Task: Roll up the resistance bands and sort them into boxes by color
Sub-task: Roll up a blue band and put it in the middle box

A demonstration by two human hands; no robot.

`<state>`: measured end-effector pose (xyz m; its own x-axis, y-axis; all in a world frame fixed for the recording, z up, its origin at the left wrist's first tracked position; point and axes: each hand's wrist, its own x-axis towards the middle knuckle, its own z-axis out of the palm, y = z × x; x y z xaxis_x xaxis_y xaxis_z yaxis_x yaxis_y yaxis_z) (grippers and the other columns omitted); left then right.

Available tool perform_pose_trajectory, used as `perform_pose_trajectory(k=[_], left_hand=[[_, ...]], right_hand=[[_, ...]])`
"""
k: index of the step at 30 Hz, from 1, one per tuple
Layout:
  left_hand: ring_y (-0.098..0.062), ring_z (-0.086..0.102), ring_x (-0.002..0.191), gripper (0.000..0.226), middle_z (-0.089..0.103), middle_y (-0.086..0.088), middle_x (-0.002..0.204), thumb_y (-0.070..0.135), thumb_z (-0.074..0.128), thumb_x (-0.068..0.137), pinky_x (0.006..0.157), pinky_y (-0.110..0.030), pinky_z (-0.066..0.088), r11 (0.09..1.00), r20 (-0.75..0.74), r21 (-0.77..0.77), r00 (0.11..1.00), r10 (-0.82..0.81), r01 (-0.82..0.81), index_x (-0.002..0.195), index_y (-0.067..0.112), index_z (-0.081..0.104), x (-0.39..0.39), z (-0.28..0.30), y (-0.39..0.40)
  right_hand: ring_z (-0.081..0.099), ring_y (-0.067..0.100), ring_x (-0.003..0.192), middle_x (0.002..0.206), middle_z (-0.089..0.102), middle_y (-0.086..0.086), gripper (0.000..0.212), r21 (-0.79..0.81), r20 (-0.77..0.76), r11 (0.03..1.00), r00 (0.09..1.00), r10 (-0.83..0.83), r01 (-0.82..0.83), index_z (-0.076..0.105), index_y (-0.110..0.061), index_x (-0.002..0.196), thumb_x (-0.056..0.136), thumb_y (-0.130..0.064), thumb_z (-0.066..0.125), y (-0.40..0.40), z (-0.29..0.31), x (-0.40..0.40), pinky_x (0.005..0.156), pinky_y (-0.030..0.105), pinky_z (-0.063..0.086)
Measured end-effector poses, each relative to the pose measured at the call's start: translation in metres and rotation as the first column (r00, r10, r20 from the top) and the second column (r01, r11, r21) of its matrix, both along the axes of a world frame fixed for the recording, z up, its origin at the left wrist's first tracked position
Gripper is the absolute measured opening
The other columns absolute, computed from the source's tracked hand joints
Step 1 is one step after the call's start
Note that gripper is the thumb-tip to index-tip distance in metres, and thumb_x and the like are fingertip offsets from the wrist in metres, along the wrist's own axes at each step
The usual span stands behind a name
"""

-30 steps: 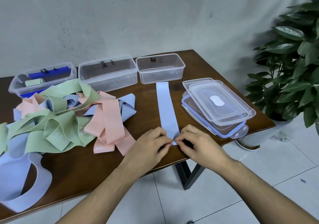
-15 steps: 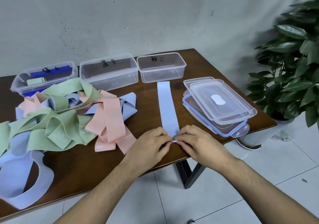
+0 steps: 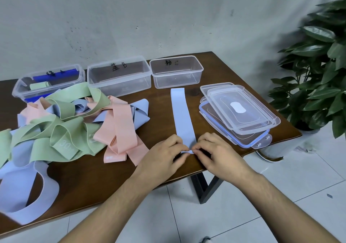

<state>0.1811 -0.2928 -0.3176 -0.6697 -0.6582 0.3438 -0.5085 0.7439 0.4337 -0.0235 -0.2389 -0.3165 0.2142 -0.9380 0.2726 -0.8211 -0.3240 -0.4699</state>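
- Head view: both hands, left (image 3: pixel 164 153) and right (image 3: pixel 215 152), pinch the blue band's (image 3: pixel 182 115) near end on the bench (image 3: pixel 164 123).
- Rolling tight and square should keep the edges aligned.

Matt stretchy blue band (image 3: pixel 182 115), clear glossy plastic boxes (image 3: pixel 176 72), glossy dark wood table (image 3: pixel 89 175), rough wall (image 3: pixel 131 18)

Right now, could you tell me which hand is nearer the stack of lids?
Right. The right hand lies just beside the lids; the left hand is farther, across the blue band.
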Motion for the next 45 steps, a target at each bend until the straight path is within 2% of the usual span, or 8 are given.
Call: perform_pose_trajectory(k=[4, 9, 12, 15, 25, 34, 41, 45], left_hand=[[-0.009, 0.057, 0.081, 0.018, 0.057, 0.008, 0.095, 0.029, 0.06, 0.091, 0.073, -0.028, 0.046, 0.996, 0.06, -0.089, 0.998, 0.027, -0.021, 0.102, 0.022, 0.073, 0.001, -0.003, -0.002], [-0.01, 0.057, 0.085, 0.028, 0.057, 0.008, 0.097, 0.035, 0.051, 0.095, 0.075, -0.034, 0.051, 0.998, 0.091, -0.05, 0.995, 0.048, -0.044, 0.106, 0.022, 0.073, 0.0, -0.001, -0.003], [-0.008, 0.056, 0.086, 0.036, 0.056, 0.01, 0.097, 0.04, 0.044, 0.095, 0.078, -0.034, 0.051, 0.998, 0.085, -0.023, 0.994, 0.064, -0.062, 0.107, 0.023, 0.074, -0.001, 0.0, -0.004], [-0.008, 0.056, 0.088, 0.027, 0.056, 0.009, 0.099, 0.035, 0.055, 0.095, 0.082, -0.032, 0.049, 0.998, 0.083, 0.007, 0.994, 0.066, -0.067, 0.11, 0.024, 0.073, 0.0, 0.001, -0.004], [0.007, 0.044, 0.079, 0.018, 0.059, 0.01, 0.103, 0.026, 0.06, 0.096, 0.082, -0.011, 0.031, 0.997, 0.022, 0.058, 0.998, 0.059, -0.06, 0.11, 0.021, 0.07, 0.0, 0.0, -0.005], [-0.006, 0.053, 0.082, 0.027, 0.055, 0.012, 0.095, 0.034, 0.053, 0.095, 0.076, -0.028, 0.044, 0.995, 0.025, -0.01, 0.994, 0.102, -0.101, 0.107, 0.025, 0.075, 0.001, -0.003, -0.004], [0.001, 0.041, 0.081, 0.021, 0.054, 0.011, 0.101, 0.029, 0.059, 0.096, 0.079, -0.024, 0.041, 0.994, 0.012, 0.016, 0.994, 0.108, -0.109, 0.112, 0.023, 0.071, 0.001, 0.0, -0.004], [-0.003, 0.052, 0.085, 0.017, 0.057, 0.009, 0.103, 0.025, 0.063, 0.094, 0.078, -0.025, 0.047, 0.997, 0.023, 0.001, 0.997, 0.079, -0.08, 0.109, 0.021, 0.07, 0.0, -0.001, -0.004]], right_hand=[[0.05, 0.006, 0.098, 0.102, 0.05, -0.017, 0.015, -0.02, 0.007, 0.999, 0.999, -0.031, 0.032, 0.071, -0.025, 0.11, 0.097, -0.027, 0.063, 0.001, -0.003, 0.0, 0.086, 0.02, 0.045], [0.049, 0.007, 0.098, 0.109, 0.053, -0.014, 0.024, -0.067, -0.028, 0.998, 1.0, -0.01, 0.008, 0.067, -0.025, 0.118, 0.094, -0.024, 0.065, 0.005, 0.0, 0.001, 0.087, 0.016, 0.042], [0.051, 0.006, 0.097, 0.108, 0.056, -0.016, 0.024, -0.053, -0.023, 0.999, 1.0, -0.011, 0.01, 0.069, -0.025, 0.116, 0.092, -0.022, 0.068, 0.003, -0.001, 0.001, 0.087, 0.019, 0.046], [0.054, 0.006, 0.098, 0.108, 0.057, -0.015, 0.021, -0.035, -0.015, 0.999, 1.0, -0.013, 0.013, 0.069, -0.024, 0.115, 0.094, -0.022, 0.066, 0.0, -0.003, 0.001, 0.088, 0.023, 0.049], [0.054, 0.007, 0.099, 0.108, 0.058, -0.012, 0.02, -0.006, -0.065, 1.0, 0.998, 0.002, -0.002, 0.069, -0.023, 0.115, 0.099, -0.024, 0.058, -0.004, 0.003, 0.001, 0.091, 0.027, 0.049], [0.051, 0.01, 0.094, 0.105, 0.056, -0.011, 0.025, -0.072, -0.023, 0.997, 0.999, -0.024, 0.022, 0.07, -0.024, 0.118, 0.093, -0.024, 0.067, 0.0, 0.001, 0.001, 0.084, 0.025, 0.048], [0.056, 0.01, 0.097, 0.108, 0.059, -0.014, 0.021, -0.037, -0.007, 0.999, 1.0, 0.0, 0.0, 0.069, -0.024, 0.112, 0.093, -0.017, 0.067, -0.003, 0.001, 0.001, 0.086, 0.029, 0.051], [0.054, 0.01, 0.096, 0.109, 0.06, -0.015, 0.019, -0.045, -0.063, 0.999, 0.998, 0.01, -0.013, 0.07, -0.025, 0.113, 0.096, -0.022, 0.063, -0.008, 0.001, -0.001, 0.087, 0.029, 0.05]])
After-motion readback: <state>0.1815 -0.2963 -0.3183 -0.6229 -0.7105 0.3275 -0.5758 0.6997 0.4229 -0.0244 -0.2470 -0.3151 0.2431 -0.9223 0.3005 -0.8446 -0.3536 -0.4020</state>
